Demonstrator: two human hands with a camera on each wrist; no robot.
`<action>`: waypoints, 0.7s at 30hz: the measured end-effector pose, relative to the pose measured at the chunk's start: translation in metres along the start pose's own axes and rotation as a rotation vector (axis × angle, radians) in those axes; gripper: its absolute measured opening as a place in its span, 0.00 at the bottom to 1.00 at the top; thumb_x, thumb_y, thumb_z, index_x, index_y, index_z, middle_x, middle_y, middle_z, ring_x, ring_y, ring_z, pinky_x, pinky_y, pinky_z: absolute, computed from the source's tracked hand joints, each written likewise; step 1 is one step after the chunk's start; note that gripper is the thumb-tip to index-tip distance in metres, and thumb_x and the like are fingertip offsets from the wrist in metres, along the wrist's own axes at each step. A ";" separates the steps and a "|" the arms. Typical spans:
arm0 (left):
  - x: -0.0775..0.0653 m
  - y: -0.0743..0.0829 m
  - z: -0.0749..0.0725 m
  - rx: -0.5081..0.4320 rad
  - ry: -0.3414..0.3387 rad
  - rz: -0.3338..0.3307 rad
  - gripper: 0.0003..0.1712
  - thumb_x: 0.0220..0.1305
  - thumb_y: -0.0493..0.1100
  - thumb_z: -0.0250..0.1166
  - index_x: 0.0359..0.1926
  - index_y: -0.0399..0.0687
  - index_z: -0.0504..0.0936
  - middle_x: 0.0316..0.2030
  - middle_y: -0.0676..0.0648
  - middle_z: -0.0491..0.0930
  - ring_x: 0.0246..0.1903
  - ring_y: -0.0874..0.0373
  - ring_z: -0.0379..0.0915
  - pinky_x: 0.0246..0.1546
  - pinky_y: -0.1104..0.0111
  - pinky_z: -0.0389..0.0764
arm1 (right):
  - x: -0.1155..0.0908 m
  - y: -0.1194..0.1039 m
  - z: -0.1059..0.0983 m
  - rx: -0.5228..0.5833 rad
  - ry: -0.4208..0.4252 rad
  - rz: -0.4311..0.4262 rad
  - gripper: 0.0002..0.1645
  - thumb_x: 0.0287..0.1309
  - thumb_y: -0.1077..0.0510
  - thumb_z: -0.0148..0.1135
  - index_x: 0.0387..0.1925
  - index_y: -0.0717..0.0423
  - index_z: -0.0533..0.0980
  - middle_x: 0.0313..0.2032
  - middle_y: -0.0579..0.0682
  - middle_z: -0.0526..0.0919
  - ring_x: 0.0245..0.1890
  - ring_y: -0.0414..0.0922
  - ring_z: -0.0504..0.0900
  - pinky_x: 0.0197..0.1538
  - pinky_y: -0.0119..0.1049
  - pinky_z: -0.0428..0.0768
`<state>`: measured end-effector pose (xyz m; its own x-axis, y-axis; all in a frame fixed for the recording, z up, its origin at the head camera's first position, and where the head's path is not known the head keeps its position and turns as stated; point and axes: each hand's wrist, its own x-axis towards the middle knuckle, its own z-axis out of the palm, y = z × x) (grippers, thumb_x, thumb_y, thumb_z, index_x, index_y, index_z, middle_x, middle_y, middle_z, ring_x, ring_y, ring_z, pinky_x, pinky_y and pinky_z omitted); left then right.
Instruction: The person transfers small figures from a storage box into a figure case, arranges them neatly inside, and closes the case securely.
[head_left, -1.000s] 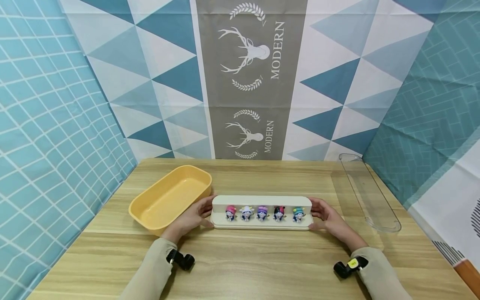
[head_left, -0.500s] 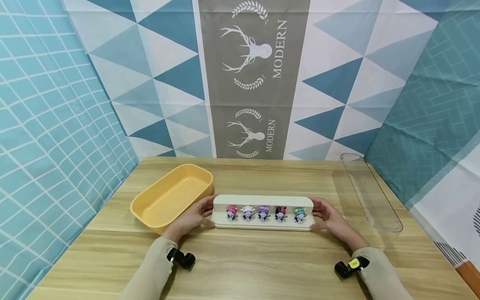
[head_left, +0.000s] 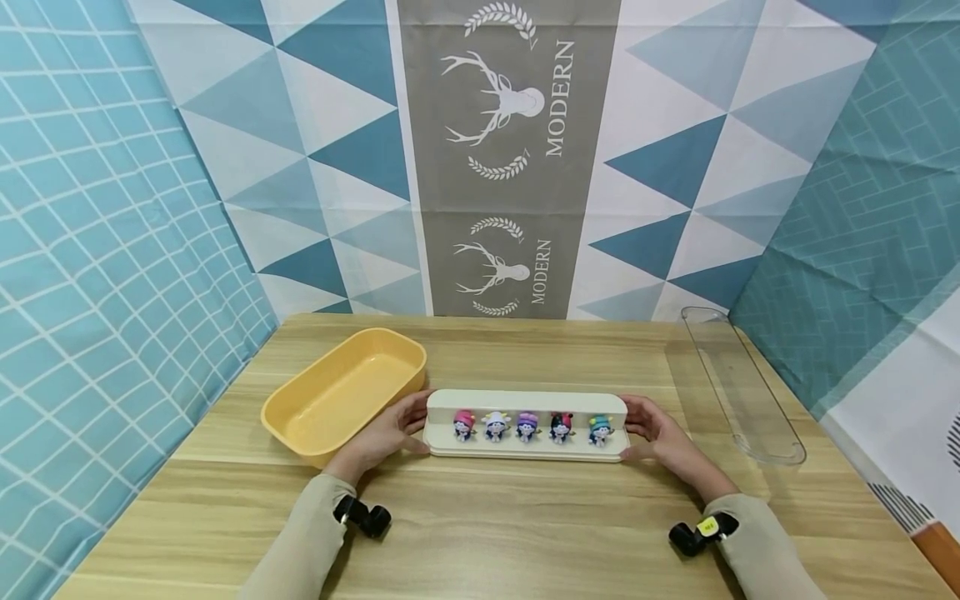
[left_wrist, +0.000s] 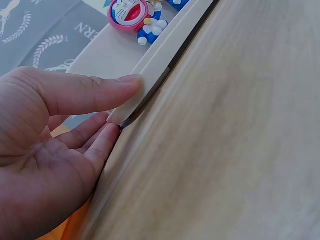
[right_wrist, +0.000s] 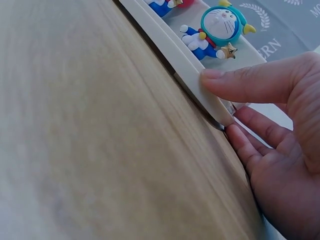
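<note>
A long cream display stand (head_left: 527, 401) with a low back panel lies across the table. Several small cat-like figurines with coloured caps stand in a row on it, from a pink-capped figurine (head_left: 463, 425) at the left to a teal-capped figurine (head_left: 600, 431) at the right. My left hand (head_left: 384, 435) grips the stand's left end; in the left wrist view its thumb (left_wrist: 95, 93) presses on the front rim, fingers curled by the corner. The right end is held likewise by my right hand (head_left: 663, 437), whose thumb (right_wrist: 245, 85) lies on the rim in the right wrist view.
A yellow plastic tub (head_left: 300, 442) stands at the left, close to my left hand and forearm. Along the right side of the wooden table (head_left: 525, 533) lies a long clear plastic cover (head_left: 738, 387). Patterned cloths hang behind and on both sides.
The whole head view has shifted by a few pixels. Both hands keep their hold on the display stand, and the figurines stay in place.
</note>
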<state>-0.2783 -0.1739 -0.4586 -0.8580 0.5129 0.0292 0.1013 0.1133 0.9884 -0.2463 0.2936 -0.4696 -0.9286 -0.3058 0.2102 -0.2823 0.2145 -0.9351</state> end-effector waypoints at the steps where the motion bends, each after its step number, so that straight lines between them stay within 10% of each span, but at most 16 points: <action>1: 0.000 0.000 0.000 -0.002 -0.001 0.001 0.55 0.47 0.15 0.65 0.75 0.30 0.51 0.71 0.28 0.56 0.70 0.35 0.52 0.68 0.55 0.62 | 0.001 -0.001 0.000 0.000 0.001 0.006 0.52 0.39 0.78 0.74 0.68 0.71 0.60 0.56 0.70 0.71 0.51 0.38 0.75 0.55 0.29 0.75; 12: -0.002 0.000 -0.001 0.003 -0.001 -0.002 0.54 0.48 0.16 0.66 0.75 0.31 0.51 0.71 0.28 0.56 0.70 0.35 0.52 0.67 0.55 0.62 | 0.003 -0.011 0.000 -0.006 -0.004 0.096 0.53 0.36 0.80 0.72 0.67 0.72 0.59 0.58 0.69 0.70 0.55 0.48 0.74 0.56 0.30 0.76; 21: -0.002 0.000 -0.001 -0.003 -0.004 0.003 0.54 0.48 0.16 0.66 0.75 0.30 0.51 0.71 0.28 0.56 0.70 0.35 0.52 0.67 0.58 0.63 | 0.002 -0.029 -0.005 -0.165 -0.016 0.138 0.53 0.39 0.77 0.71 0.69 0.69 0.58 0.61 0.72 0.67 0.62 0.69 0.67 0.62 0.58 0.71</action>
<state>-0.2772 -0.1758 -0.4580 -0.8559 0.5162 0.0314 0.1023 0.1095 0.9887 -0.2417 0.2914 -0.4406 -0.9576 -0.2774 0.0779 -0.1897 0.4037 -0.8950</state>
